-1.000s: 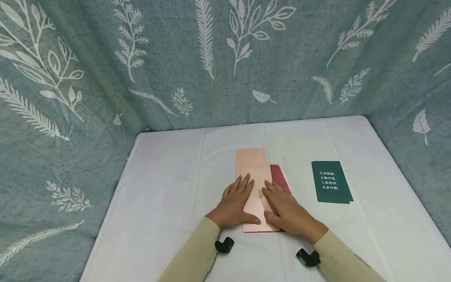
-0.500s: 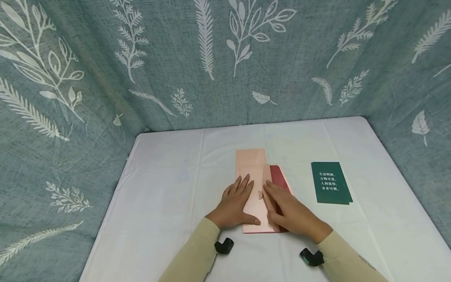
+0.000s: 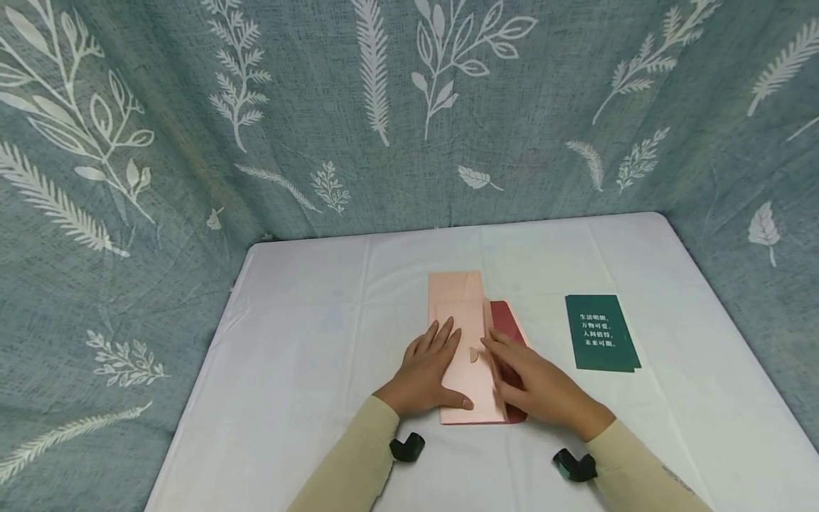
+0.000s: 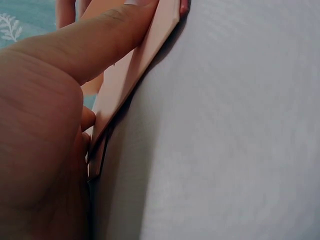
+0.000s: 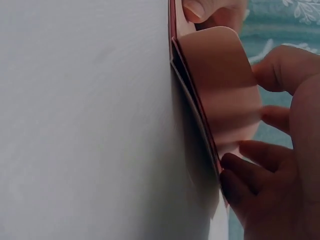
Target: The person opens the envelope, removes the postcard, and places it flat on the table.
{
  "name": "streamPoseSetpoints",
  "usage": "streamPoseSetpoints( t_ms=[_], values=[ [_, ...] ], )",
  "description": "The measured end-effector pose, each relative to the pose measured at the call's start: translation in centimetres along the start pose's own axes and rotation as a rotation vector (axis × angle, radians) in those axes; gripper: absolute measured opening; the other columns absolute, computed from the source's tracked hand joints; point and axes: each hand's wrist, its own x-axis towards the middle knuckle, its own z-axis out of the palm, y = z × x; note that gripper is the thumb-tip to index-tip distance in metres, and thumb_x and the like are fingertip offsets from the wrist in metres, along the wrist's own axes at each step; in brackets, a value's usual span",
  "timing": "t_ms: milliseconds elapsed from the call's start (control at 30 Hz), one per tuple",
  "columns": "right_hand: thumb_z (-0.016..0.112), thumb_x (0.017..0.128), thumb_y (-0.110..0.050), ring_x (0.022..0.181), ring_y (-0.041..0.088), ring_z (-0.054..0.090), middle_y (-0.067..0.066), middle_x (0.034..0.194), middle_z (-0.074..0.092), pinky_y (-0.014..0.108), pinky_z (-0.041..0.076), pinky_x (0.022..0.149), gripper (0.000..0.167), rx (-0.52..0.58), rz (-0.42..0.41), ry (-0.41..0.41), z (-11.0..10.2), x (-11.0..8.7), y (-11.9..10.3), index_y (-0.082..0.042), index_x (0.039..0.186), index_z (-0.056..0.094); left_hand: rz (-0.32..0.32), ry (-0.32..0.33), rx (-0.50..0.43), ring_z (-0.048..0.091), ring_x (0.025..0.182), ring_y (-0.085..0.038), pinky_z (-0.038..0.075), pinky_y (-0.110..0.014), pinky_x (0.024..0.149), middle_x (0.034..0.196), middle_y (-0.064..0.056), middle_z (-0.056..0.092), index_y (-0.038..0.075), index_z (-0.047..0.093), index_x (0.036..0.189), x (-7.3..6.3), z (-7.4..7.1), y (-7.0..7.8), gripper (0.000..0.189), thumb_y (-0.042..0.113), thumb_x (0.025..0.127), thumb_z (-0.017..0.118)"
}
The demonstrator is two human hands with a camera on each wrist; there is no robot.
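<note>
A pink paper envelope (image 3: 467, 377) with a red inner side (image 3: 507, 320) lies at the middle of the table. A lighter half-round mark shows on its upper face. Flat on its left part rests my left hand (image 3: 425, 370), fingers spread and thumb pointing right. My right hand (image 3: 544, 380) is at the envelope's right side. There its thumb and fingertips hold the edge of a raised side flap (image 5: 225, 95), with some fingers bent low beside the table in the right wrist view. In the left wrist view, my left thumb (image 4: 110, 40) lies across the envelope's edge.
Two overlapping green cards (image 3: 601, 331), the top one with white writing, lie to the right. A pink panel (image 3: 454, 286) extends beyond the envelope's far end. The white-covered table (image 3: 307, 320) has a leaf-patterned teal curtain (image 3: 288, 107) behind and beside it.
My right hand has shifted right, bringing the side flap up from lying nearly flat. More red now shows at the envelope's lower right. My left hand has stayed in place.
</note>
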Motion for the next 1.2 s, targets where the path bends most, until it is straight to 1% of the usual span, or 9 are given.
streamPoseSetpoints(
  t_ms=[100,267,433,600,833,1033,1200],
  values=[
    [0.072,0.104,-0.021,0.157,0.036,0.037,0.007,0.176,0.032,0.062,0.038,0.117,0.072,0.001,0.007,0.018,-0.3,-0.1,0.0,-0.011,0.169,0.042,-0.002,0.0,-0.001,-0.012,0.165,-0.025,0.005,-0.055,0.128,0.182,-0.003,-0.006,0.011,0.012,0.176,0.0,0.0,0.0,0.128,0.068,0.086,0.084],
    [0.073,0.104,-0.022,0.157,0.036,0.037,0.008,0.175,0.034,0.061,0.039,0.117,0.069,-0.019,0.014,0.071,-0.4,-0.4,0.3,-0.009,0.166,0.046,-0.004,0.005,-0.008,-0.011,0.165,-0.025,0.006,-0.055,0.128,0.182,-0.003,-0.005,0.011,0.013,0.176,0.0,0.3,-0.1,0.128,0.068,0.086,0.084],
    [0.073,0.105,-0.021,0.157,0.035,0.037,0.009,0.175,0.034,0.06,0.039,0.117,0.066,-0.041,0.0,0.109,-0.6,-0.5,0.7,-0.007,0.165,0.047,-0.004,0.013,-0.015,-0.011,0.165,-0.024,0.006,-0.055,0.128,0.182,-0.003,-0.004,0.011,0.014,0.175,0.0,0.4,-0.3,0.128,0.068,0.085,0.085],
    [0.072,0.105,-0.016,0.157,0.034,0.037,0.009,0.175,0.035,0.057,0.04,0.117,0.065,-0.055,-0.007,0.123,-0.8,-0.7,1.0,-0.003,0.164,0.047,-0.002,0.015,-0.024,-0.011,0.165,-0.025,0.006,-0.055,0.128,0.182,-0.004,-0.004,0.011,0.014,0.175,0.1,0.5,-0.3,0.129,0.068,0.085,0.086],
    [0.07,0.105,-0.014,0.156,0.034,0.038,0.008,0.174,0.036,0.057,0.041,0.117,0.062,-0.08,0.015,0.13,-1.0,-0.8,1.3,0.0,0.162,0.049,-0.006,0.01,-0.016,-0.011,0.165,-0.024,0.005,-0.054,0.128,0.182,-0.003,-0.004,0.01,0.014,0.175,0.1,0.4,-0.3,0.129,0.068,0.085,0.085],
    [0.068,0.105,-0.013,0.155,0.035,0.039,0.01,0.174,0.036,0.056,0.042,0.116,0.056,-0.129,0.023,0.149,-1.1,-0.8,1.6,0.002,0.158,0.054,-0.008,0.003,-0.016,-0.013,0.165,-0.023,0.004,-0.053,0.128,0.182,-0.002,-0.006,0.011,0.012,0.175,0.1,0.3,-0.2,0.129,0.069,0.085,0.085],
    [0.07,0.105,-0.011,0.154,0.036,0.041,0.012,0.172,0.039,0.056,0.042,0.116,0.054,-0.175,0.024,0.154,-1.0,-0.9,2.0,0.003,0.156,0.056,-0.009,-0.001,-0.015,-0.014,0.164,-0.023,0.004,-0.053,0.128,0.181,-0.002,-0.007,0.011,0.011,0.175,0.1,0.2,-0.1,0.13,0.07,0.085,0.084]
  ],
)
